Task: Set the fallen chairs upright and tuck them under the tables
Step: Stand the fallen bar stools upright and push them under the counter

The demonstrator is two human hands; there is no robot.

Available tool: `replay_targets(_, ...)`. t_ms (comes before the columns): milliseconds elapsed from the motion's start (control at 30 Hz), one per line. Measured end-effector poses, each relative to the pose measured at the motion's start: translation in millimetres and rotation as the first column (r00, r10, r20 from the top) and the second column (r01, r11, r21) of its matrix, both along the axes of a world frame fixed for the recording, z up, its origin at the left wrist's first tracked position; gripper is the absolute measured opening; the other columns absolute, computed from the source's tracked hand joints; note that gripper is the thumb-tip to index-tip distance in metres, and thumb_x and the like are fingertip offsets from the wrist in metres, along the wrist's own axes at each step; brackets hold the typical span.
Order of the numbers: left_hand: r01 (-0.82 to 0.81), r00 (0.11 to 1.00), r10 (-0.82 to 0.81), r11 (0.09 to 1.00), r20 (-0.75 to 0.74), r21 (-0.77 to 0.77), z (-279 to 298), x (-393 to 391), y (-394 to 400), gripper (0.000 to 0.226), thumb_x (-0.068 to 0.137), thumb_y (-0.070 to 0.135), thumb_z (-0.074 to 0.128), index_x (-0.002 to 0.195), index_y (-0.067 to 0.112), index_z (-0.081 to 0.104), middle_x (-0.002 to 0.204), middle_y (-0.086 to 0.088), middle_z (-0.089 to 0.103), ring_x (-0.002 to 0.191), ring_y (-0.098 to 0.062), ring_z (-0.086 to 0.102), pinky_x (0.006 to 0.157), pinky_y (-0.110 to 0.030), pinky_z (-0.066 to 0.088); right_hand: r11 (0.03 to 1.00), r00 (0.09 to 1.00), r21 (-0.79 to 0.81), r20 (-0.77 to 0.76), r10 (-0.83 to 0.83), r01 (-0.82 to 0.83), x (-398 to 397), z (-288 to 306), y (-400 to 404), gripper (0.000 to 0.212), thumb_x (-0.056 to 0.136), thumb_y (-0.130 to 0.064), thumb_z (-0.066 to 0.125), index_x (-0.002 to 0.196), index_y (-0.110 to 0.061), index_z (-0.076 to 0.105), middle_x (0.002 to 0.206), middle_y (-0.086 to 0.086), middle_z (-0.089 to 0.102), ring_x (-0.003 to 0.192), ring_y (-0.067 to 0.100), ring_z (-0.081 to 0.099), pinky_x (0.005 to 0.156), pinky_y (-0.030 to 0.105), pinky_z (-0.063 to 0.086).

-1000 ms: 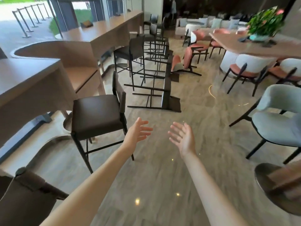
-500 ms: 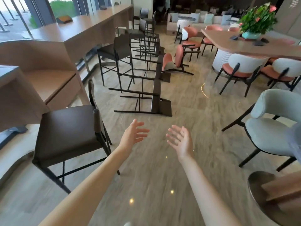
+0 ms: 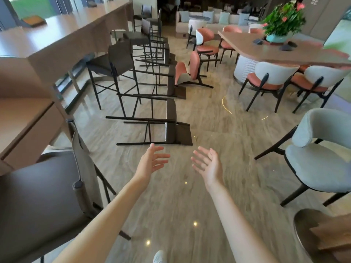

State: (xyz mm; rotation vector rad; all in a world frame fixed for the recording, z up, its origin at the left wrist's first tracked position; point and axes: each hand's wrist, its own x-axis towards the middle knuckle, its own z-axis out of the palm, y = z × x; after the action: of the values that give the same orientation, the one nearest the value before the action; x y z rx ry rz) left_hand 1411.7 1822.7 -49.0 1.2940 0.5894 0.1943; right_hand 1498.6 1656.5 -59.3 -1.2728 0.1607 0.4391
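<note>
No readable writing anywhere. Nearest fallen bar stool (image 3: 169, 128) lies on its side at frame centre, long axis left-right, legs pointing left toward the counter (image 3: 62, 40), backrest flat on the floor to the right. More fallen stools (image 3: 171, 80) lie behind it. Left hand (image 3: 152, 164) and right hand (image 3: 208, 164) both empty, fingers spread apart, just below the stool. Teal pot (image 3: 277, 37) upper right holds a flowering plant.

**Bare floor up to the nearest fallen stool**

The nearest fallen stool (image 3: 171, 128) lies on its side across the floor (image 3: 209, 186), legs pointing toward the counter (image 3: 62, 40). On the near side of that stool, bare floor reaches both raised hands. Left of it an upright stool (image 3: 43, 192) crowds the counter. Right of it, open floor, then a grey armchair (image 3: 321, 160). Beyond it, more toppled stools (image 3: 171, 80) block the lane.
</note>
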Motion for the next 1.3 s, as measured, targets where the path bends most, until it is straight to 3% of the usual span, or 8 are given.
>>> replay_targets(133,0.022,1.000,-0.022,1.000,0.007,0.010,6,54,41,0.044,0.103,0.044,0.026,0.113,0.017,0.059,0.108,-0.015,0.070,0.105,-0.032,0.064,0.100,-0.044,0.045,0.999,0.999,0.006,0.009,-0.036,0.036,52,3,37,0.041,0.102,-0.037,0.034,0.109,-0.015,0.067,0.112,0.009,0.070,0.102,0.027,0.066,0.091,0.041,0.049)
replay_targets(400,0.065,0.998,-0.065,0.998,0.001,-0.005,-6,137,82,0.051,0.102,0.046,0.026,0.123,0.011,0.058,0.108,-0.013,0.071,0.101,-0.029,0.066,0.097,-0.042,0.048,0.998,0.998,-0.003,-0.012,-0.068,0.068,128,-4,76,0.039,0.101,-0.036,0.035,0.108,-0.015,0.067,0.108,0.009,0.071,0.096,0.026,0.067,0.093,0.043,0.049)
replay_targets(600,0.072,0.997,-0.072,0.997,-0.023,-0.023,-18,219,96,0.050,0.102,0.046,0.027,0.123,0.013,0.057,0.106,-0.011,0.071,0.102,-0.028,0.066,0.097,-0.041,0.048,0.998,0.998,-0.014,-0.020,-0.065,0.065,209,-16,91,0.042,0.102,-0.038,0.035,0.114,-0.013,0.066,0.109,0.009,0.071,0.103,0.028,0.067,0.093,0.043,0.050)
replay_targets(1100,0.063,0.998,-0.063,0.996,0.011,-0.065,-5,536,115,0.051,0.103,0.045,0.024,0.127,0.012,0.055,0.112,-0.013,0.068,0.107,-0.030,0.063,0.100,-0.043,0.046,0.998,0.998,-0.001,0.021,-0.064,0.064,528,2,103,0.040,0.102,-0.036,0.036,0.109,-0.012,0.068,0.105,0.010,0.073,0.099,0.027,0.068,0.085,0.038,0.053)
replay_targets(1300,0.060,0.998,-0.061,0.996,-0.014,-0.068,-6,619,124,0.050,0.103,0.044,0.023,0.128,0.012,0.054,0.117,-0.016,0.065,0.110,-0.031,0.061,0.100,-0.042,0.045,0.999,0.999,-0.010,0.000,-0.047,0.047,617,2,111,0.040,0.100,-0.037,0.036,0.109,-0.013,0.068,0.106,0.011,0.073,0.100,0.028,0.069,0.081,0.036,0.053)
